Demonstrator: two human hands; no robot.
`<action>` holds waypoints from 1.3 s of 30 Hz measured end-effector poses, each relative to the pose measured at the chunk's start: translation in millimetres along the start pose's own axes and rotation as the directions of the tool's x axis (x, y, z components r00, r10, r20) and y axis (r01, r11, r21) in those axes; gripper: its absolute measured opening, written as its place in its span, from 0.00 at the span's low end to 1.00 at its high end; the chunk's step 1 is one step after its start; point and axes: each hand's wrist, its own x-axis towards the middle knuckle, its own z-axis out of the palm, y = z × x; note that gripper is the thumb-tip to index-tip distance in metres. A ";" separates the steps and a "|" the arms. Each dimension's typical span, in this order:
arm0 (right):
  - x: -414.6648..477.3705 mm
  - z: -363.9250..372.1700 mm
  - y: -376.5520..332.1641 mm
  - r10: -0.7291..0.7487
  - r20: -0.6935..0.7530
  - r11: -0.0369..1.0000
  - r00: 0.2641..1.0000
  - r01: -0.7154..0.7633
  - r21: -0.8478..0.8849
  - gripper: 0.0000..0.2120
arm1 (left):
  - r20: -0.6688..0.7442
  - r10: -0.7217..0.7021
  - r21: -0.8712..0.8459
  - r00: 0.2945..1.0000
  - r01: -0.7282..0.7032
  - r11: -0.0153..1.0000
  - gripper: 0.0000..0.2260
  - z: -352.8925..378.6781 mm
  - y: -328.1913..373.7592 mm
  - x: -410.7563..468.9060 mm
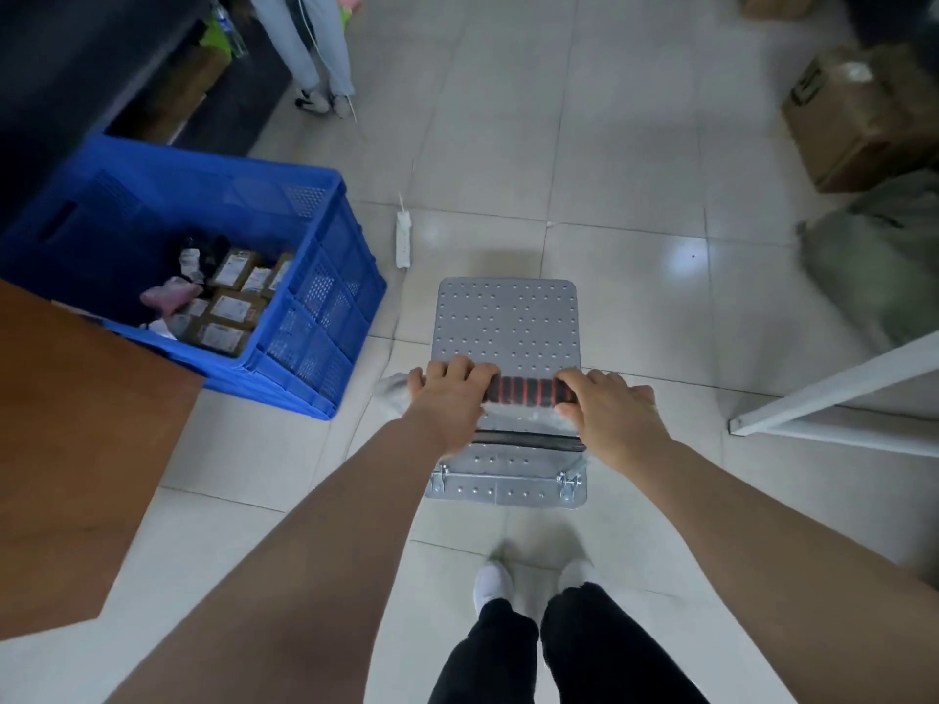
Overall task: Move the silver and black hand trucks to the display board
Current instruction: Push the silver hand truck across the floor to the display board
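A silver hand truck (pixel 507 322) with a studded metal platform stands on the tiled floor right in front of me. Its handle (pixel 528 391) has a black and red ribbed grip and is partly wrapped in clear plastic. My left hand (pixel 449 393) grips the handle's left end, fingers curled over it. My right hand (pixel 607 406) holds the handle's right end, thumb under the bar. No black hand truck and no display board are in view.
A blue plastic crate (pixel 310 307) with small boxes stands at the left, beside a brown table corner (pixel 76 424). A white power strip (pixel 403 238) lies on the floor ahead. Another person's legs (pixel 315 58) stand far left. Cardboard boxes (pixel 858 119) and a white frame (pixel 833 393) are at the right.
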 end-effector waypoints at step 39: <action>404.2 -161.8 217.9 0.269 0.020 0.963 0.963 -0.270 0.028 0.15 | 0.049 0.011 -0.022 0.999 -0.010 1.000 0.20 -159.1 62.1 483.8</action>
